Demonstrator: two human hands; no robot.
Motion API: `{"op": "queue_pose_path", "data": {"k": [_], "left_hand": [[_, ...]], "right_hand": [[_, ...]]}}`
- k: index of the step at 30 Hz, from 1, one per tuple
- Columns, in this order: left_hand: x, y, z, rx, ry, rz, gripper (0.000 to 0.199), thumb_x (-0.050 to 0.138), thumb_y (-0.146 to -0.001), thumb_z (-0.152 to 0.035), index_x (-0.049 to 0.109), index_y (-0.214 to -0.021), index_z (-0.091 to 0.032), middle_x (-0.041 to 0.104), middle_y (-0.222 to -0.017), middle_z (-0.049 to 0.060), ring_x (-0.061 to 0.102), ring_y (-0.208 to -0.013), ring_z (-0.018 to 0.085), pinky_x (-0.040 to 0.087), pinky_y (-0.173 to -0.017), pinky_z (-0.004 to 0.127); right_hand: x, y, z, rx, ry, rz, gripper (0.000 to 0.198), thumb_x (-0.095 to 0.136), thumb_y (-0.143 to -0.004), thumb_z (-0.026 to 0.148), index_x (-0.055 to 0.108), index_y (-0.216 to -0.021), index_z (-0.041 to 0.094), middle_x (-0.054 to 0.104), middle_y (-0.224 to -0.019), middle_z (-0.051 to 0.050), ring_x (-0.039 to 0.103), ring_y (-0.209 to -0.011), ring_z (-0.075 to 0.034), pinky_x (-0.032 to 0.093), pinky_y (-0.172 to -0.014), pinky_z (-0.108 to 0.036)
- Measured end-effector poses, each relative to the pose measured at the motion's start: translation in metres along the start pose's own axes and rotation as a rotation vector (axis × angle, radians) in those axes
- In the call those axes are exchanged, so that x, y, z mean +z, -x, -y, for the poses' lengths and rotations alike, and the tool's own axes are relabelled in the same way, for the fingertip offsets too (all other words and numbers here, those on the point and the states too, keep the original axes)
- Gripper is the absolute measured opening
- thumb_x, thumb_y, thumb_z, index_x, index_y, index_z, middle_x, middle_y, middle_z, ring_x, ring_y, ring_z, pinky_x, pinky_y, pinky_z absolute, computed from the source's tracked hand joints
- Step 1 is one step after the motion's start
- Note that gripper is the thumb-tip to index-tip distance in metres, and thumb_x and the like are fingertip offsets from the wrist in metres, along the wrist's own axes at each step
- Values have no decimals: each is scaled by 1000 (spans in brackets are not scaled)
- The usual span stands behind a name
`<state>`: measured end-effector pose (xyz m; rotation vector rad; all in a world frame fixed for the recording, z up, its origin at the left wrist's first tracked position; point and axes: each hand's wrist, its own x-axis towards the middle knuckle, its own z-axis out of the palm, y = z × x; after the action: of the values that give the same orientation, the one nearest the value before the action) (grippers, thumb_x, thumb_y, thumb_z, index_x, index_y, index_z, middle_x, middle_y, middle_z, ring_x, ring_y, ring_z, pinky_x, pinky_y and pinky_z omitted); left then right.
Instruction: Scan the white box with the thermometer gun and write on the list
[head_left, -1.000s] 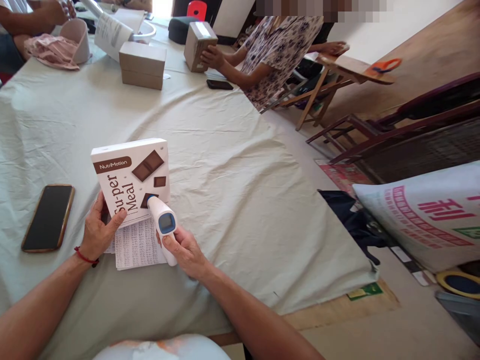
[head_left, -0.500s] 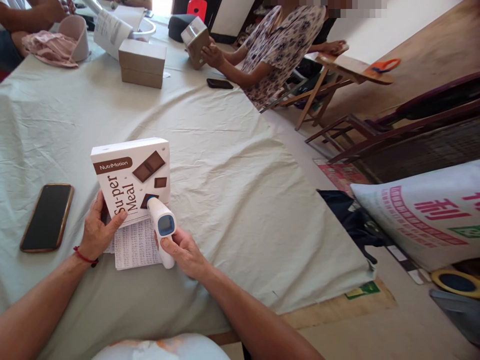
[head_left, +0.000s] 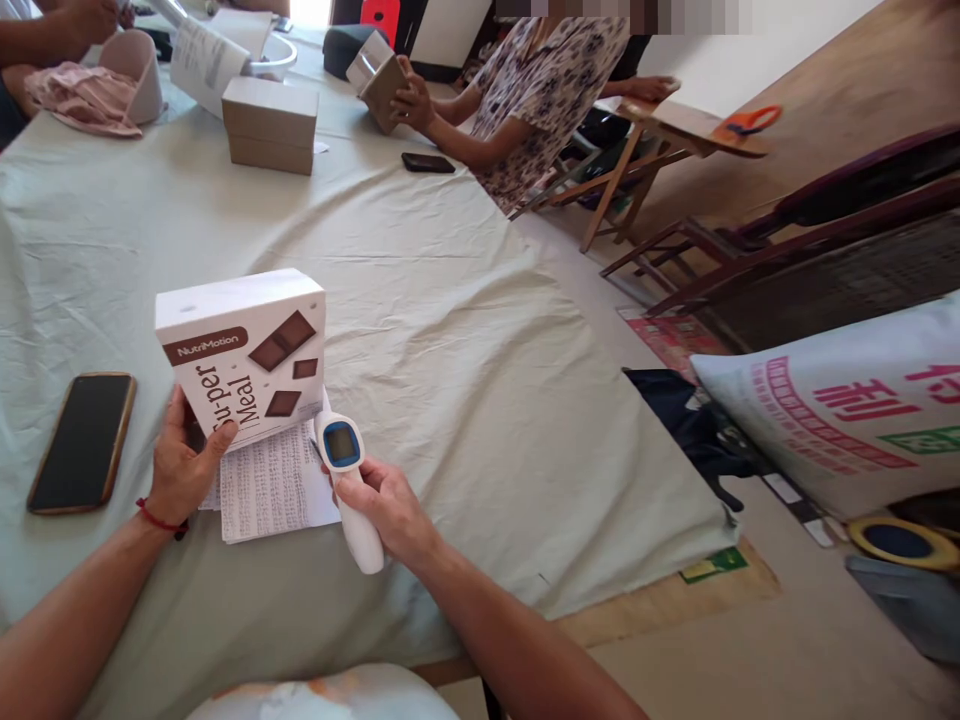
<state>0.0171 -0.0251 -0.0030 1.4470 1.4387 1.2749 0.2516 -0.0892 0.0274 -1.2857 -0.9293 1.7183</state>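
My left hand [head_left: 180,465] grips the lower left corner of a white box [head_left: 217,365] printed "NutriMotion Su-per Meal" with chocolate pieces, held tilted up. My right hand [head_left: 386,505] is wrapped round the handle of a white infrared thermometer [head_left: 365,540], whose blue-rimmed screen faces me. The thermometer's head is just right of the box's lower right corner. Beneath the box lie sheets of paper [head_left: 274,495] covered in small print or writing, partly hidden by it. Left of my left hand a smartphone [head_left: 82,440] lies face up.
A pale cloth [head_left: 450,400] covers the table. Farther back are a brown box [head_left: 270,130], a dark phone [head_left: 427,162] and a pink cloth [head_left: 86,100]. Across the table a person [head_left: 525,100] holds another box [head_left: 384,90]. A printed sack [head_left: 840,410] stands at right.
My right hand has drawn the thermometer down and right, away from the box's front. My left hand has tipped the box, so more of its top edge shows. The view shifted slightly.
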Motion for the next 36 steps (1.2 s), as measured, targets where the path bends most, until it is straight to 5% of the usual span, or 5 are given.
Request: {"op": "queue_pose_path", "data": {"k": [8, 28, 32, 36], "left_hand": [[-4, -8, 2, 78, -14, -9, 61, 75, -74, -52, 50, -120, -21, 66, -113, 9, 66, -102, 27, 58, -88, 45], [-2, -6, -1, 45, 40, -48, 59, 80, -69, -47, 52, -115, -23, 64, -112, 8, 64, -101, 26, 57, -89, 45], [1, -6, -7, 66, 87, -69, 67, 82, -67, -43, 46, -120, -25, 61, -118, 9, 63, -107, 27, 57, -93, 47], [0, -8, -8, 114, 87, -115, 65, 82, -68, -42, 45, -119, -27, 57, -126, 8, 56, -120, 29, 49, -105, 52]], "right_hand": [[-15, 6, -1, -2, -33, 32, 40, 69, -69, 54, 59, -81, 17, 47, -68, 2, 41, -59, -11, 31, -54, -25], [-16, 9, 7, -6, 34, 14, 37, 67, -69, 52, 55, -73, 17, 50, -65, 2, 41, -58, -10, 33, -53, -24], [-28, 1, 10, -118, 331, -113, 34, 65, -73, 48, 63, -86, 17, 60, -73, -1, 52, -66, -15, 42, -61, -26], [-43, -11, 2, -327, 874, -413, 39, 63, -77, 45, 66, -106, 19, 67, -89, -7, 58, -77, -20, 46, -71, -31]]}}
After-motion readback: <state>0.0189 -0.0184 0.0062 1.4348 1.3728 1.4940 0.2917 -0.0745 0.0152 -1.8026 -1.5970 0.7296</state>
